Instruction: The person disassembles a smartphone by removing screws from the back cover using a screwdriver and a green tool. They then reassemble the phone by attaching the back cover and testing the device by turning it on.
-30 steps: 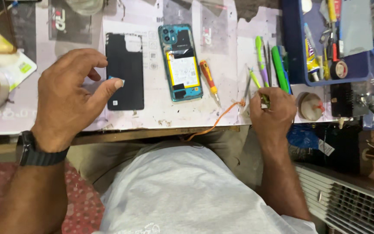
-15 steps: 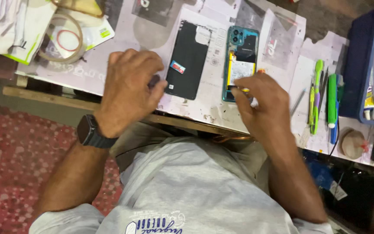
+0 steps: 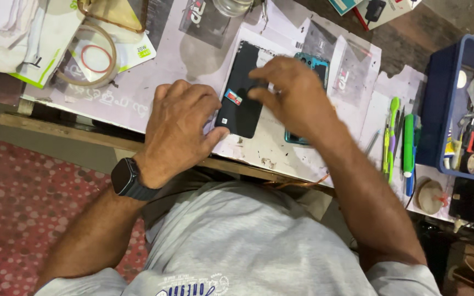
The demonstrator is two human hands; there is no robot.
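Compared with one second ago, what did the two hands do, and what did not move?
The right hand left the tools at the right of the bench and crossed to the black back panel, its fingers now on the panel's upper part. The left hand came down onto the panel's lower left edge. The panel, the teal opened phone beside it and the green tools lie where they were.

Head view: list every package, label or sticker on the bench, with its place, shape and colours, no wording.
Small stickers: on the black phone back panel between both hands, one red and blue, one white.
Clear plastic sleeve: right of the right hand, flat, red-and-white label.
White packet: far left, green edging.
Card package: top edge, white, black item pictured.
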